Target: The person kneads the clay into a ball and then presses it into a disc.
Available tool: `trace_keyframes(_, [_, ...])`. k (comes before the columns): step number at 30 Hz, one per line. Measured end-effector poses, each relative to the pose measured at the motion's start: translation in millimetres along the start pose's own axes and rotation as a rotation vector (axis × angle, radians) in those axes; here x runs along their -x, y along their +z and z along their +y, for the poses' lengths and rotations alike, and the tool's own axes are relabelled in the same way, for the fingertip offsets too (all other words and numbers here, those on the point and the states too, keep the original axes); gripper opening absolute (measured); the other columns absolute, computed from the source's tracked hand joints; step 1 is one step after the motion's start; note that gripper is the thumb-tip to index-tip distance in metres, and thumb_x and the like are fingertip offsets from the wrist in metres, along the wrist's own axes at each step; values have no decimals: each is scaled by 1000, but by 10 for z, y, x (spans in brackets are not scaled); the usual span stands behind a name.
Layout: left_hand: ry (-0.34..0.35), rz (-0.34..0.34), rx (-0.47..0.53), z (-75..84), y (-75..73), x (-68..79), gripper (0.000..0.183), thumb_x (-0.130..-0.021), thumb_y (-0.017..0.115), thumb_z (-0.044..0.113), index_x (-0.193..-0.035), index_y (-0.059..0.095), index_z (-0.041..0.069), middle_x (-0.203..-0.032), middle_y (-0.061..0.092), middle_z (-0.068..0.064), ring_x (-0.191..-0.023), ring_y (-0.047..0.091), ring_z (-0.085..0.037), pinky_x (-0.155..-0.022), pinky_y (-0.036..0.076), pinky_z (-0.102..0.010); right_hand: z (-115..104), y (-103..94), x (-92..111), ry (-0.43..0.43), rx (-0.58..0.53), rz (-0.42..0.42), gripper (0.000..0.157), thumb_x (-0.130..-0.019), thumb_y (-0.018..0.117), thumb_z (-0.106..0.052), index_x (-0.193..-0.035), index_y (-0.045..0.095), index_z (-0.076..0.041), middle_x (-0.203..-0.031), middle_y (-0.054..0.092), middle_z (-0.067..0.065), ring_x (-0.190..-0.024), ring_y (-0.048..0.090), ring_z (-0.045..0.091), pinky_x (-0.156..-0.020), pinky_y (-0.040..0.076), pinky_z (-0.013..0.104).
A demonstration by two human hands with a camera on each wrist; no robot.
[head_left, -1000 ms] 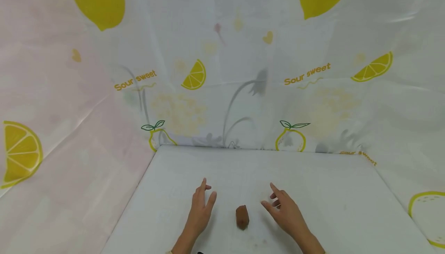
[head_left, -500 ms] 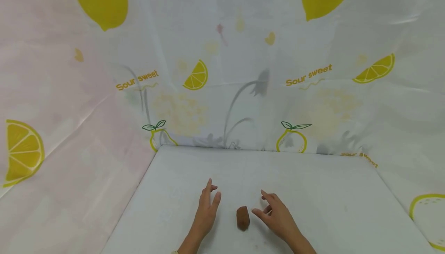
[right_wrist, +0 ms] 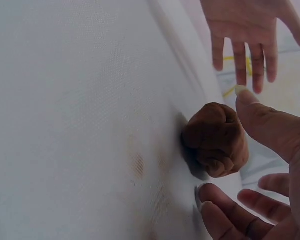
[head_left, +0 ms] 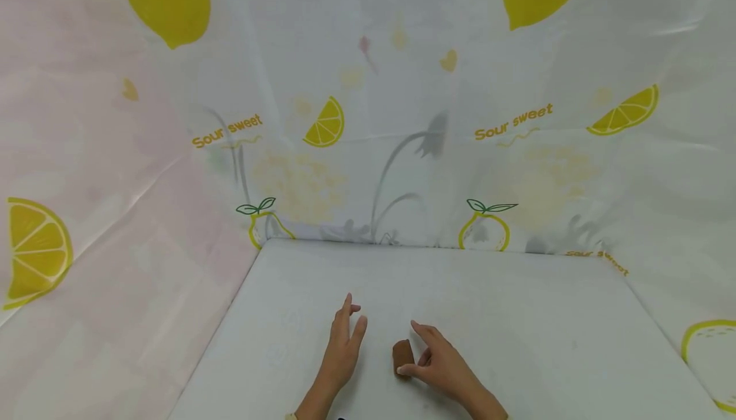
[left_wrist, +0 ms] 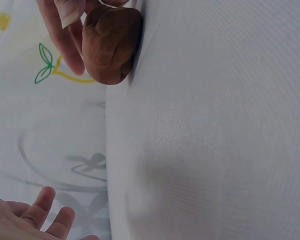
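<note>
A lump of brown modelling clay (head_left: 402,351) lies on the white table, its surface creased and folded in the right wrist view (right_wrist: 217,142). My right hand (head_left: 441,367) is around its right side, thumb over the near end in the head view and fingers bent beyond it. From the right wrist, the thumb (right_wrist: 270,122) and fingers look parted, without a clear squeeze on the clay. My left hand (head_left: 342,351) hovers left of the clay, apart from it, with fingers extended; its fingertips (left_wrist: 42,202) show at the lower left of the left wrist view.
The white-covered table (head_left: 517,318) reaches back to a hanging sheet (head_left: 397,171) printed with lemons, which also closes in both sides. Faint brown smudges (right_wrist: 137,162) mark the tabletop near the clay.
My right hand has moved left, from beside the clay to around it. The left hand has shifted slightly right, then stayed. The clay lies in about the same place.
</note>
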State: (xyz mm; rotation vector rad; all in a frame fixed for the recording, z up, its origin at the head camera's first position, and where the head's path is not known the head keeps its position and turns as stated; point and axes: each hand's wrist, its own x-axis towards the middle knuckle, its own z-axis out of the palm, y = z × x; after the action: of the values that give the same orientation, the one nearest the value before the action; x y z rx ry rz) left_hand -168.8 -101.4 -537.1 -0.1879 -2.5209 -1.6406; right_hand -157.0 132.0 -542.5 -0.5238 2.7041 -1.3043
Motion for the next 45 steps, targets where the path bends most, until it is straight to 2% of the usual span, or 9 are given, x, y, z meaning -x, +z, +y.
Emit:
trace_keyframes(10, [-19, 7, -1, 9, -23, 1, 68, -110, 38, 43, -161, 20, 1, -145, 45, -15, -141, 35, -42, -109, 31, -68, 30, 82, -35, -81, 36, -55, 91, -81, 85, -46, -150, 47, -1, -137, 57, 10, -80, 51, 1, -70, 49, 23])
trace_keyframes(16, [-22, 9, 0, -4, -25, 7, 67, -111, 38, 42, -161, 20, 2, -145, 45, -15, -141, 35, -41, -109, 31, -67, 42, 102, -39, -159, 52, -27, 73, -83, 85, -37, -139, 57, 1, -131, 61, 8, -83, 54, 2, -74, 51, 24])
trace_keyframes(29, [-10, 15, 43, 22, 17, 6, 65, -111, 38, 38, -161, 20, 0, -145, 45, -16, -141, 36, -40, -109, 32, -65, 4, 90, -35, -161, 39, 32, 56, -86, 83, -33, -128, 64, -3, -121, 64, 3, -79, 57, 1, -71, 52, 24])
trace_keyframes(37, [21, -11, 113, 65, 95, 5, 64, -111, 37, 36, -163, 15, 5, -162, 29, -17, -150, 21, -43, -113, 20, -71, -67, 51, -63, -139, 1, 101, 48, -86, 80, -40, -122, 69, -10, -109, 67, -2, -77, 60, -1, -68, 54, 23])
trace_keyframes(45, [24, -41, 164, 157, 185, -27, 60, -112, 34, 36, -163, 17, 9, -167, 20, -16, -154, 13, -39, -116, 13, -69, -164, 22, -62, -112, -124, 160, 42, -87, 80, -39, -119, 71, -14, -99, 69, -3, -75, 65, 3, -68, 56, 25])
